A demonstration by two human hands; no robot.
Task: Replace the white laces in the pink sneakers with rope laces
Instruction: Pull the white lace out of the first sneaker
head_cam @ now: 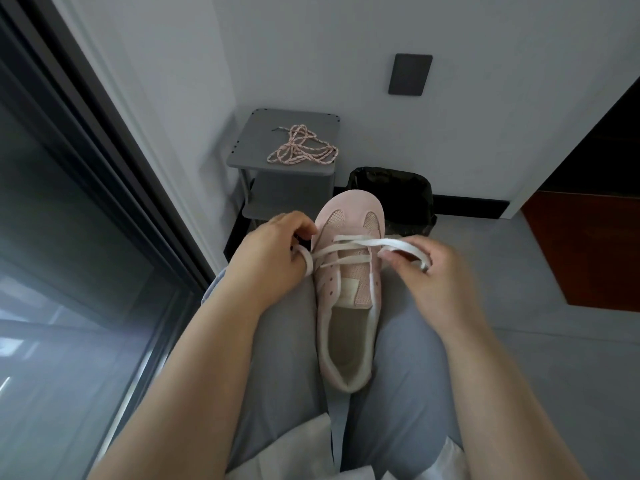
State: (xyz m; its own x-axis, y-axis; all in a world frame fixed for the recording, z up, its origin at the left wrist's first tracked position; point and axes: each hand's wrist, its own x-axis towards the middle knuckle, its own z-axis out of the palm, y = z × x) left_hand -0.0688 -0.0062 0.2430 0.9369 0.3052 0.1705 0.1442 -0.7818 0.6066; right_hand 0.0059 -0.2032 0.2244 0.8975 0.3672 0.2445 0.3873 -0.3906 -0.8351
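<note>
One pink sneaker (346,299) lies sole-down on the person's lap, toe pointing away, so both hands can reach its eyelets from either side. Only the rows nearest the toe hold the flat white lace (394,242). The eyelets nearer the heel opening stand bare, so I judge the unlacing roughly half done. Left of the sneaker, the left hand (273,254) has its fingers curled round a loop of lace, drawn taut outward. Right of the sneaker, the right hand (440,271) pinches the other run, with slack looped over a finger, likely to stop it tangling. Beyond the sneaker's toe the rope laces (301,150) wait heaped on a grey tabletop (256,133), untouched, beside a black-lined bin (398,188)
</note>
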